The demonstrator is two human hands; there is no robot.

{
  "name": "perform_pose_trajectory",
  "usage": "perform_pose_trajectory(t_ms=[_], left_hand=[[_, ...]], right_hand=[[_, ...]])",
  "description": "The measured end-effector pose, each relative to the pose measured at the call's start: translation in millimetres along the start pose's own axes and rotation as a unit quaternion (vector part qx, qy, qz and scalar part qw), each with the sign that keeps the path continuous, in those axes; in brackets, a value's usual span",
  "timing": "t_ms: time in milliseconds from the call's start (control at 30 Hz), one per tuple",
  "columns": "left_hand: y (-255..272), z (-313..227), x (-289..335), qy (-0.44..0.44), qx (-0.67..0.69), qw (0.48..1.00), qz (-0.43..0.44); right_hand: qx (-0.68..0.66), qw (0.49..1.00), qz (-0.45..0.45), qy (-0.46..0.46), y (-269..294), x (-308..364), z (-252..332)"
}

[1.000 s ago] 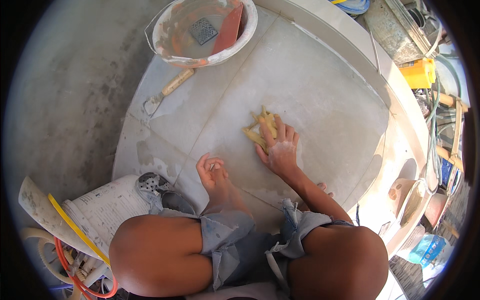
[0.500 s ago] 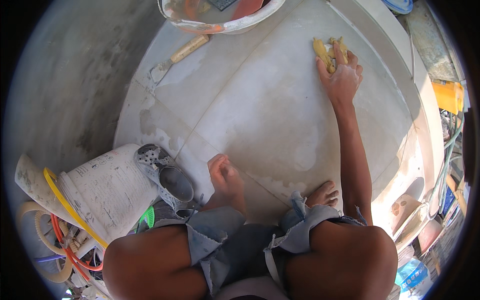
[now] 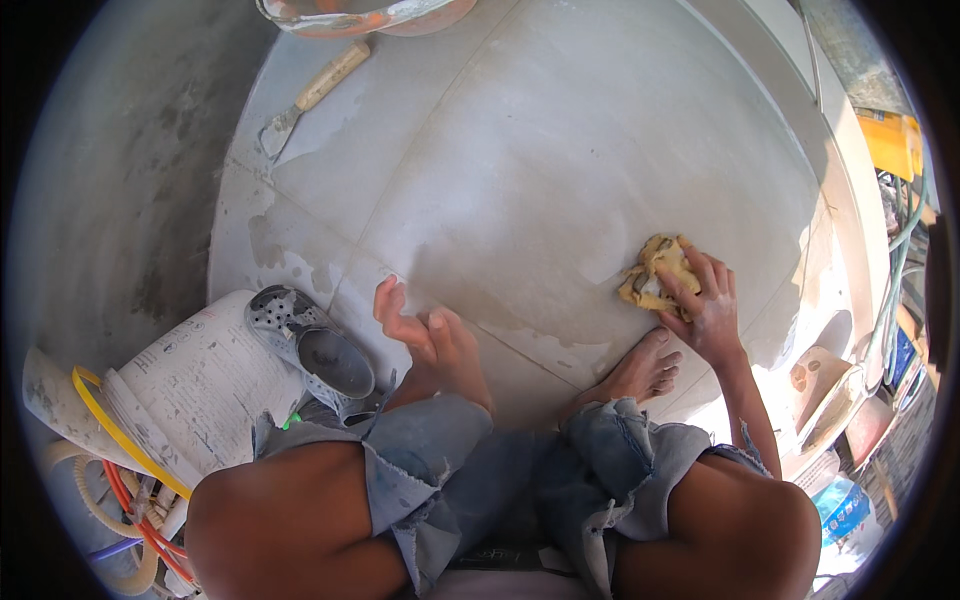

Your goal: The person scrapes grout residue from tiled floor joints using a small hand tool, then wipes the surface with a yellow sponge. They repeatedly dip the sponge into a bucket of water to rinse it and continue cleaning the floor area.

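Note:
My right hand (image 3: pixel 715 310) presses a worn, crumpled yellow sponge (image 3: pixel 652 268) against the damp, grey-white tiled floor (image 3: pixel 520 190), just beyond my bare right foot (image 3: pixel 638 368). The fingers curl over the sponge's right side. Above my left knee, my left hand (image 3: pixel 440 345) hovers with nothing in it, its fingers loosely bent and apart. A putty knife (image 3: pixel 318 92) with a wooden handle lies on the tiles at the far left, out of reach of both hands.
A plaster-smeared bucket (image 3: pixel 370 20) is cut off at the top edge. On the left, a grey clog (image 3: pixel 318 350) rests by a tipped white bucket (image 3: pixel 205 385) and tangled hoses (image 3: pixel 130 510). A raised ledge (image 3: pixel 850 220) curves along the right, with clutter beyond it.
My right hand has drawn the sponge from the far right of the floor back toward my right foot. My left hand's fingers have spread a little. The view has shifted slightly.

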State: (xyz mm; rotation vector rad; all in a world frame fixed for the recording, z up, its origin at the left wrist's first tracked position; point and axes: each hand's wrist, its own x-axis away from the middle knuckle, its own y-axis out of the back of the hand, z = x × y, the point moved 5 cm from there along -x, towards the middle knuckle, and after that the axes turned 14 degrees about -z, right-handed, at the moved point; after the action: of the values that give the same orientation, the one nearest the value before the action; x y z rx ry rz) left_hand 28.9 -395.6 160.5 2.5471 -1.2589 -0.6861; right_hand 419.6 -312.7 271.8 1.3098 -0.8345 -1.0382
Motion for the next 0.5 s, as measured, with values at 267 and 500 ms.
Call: perform_pose_trajectory(t_ms=[267, 500], left_hand=[[-5, 11, -12, -0.005, -0.008, 1.000, 0.030], [-11, 15, -12, -0.007, -0.007, 0.999, 0.047]], right_hand=[[0.052, 0.938, -0.203, -0.276, -30, -36, 24], [-0.070, 0.993, -0.085, -0.037, -46, -43, 80]])
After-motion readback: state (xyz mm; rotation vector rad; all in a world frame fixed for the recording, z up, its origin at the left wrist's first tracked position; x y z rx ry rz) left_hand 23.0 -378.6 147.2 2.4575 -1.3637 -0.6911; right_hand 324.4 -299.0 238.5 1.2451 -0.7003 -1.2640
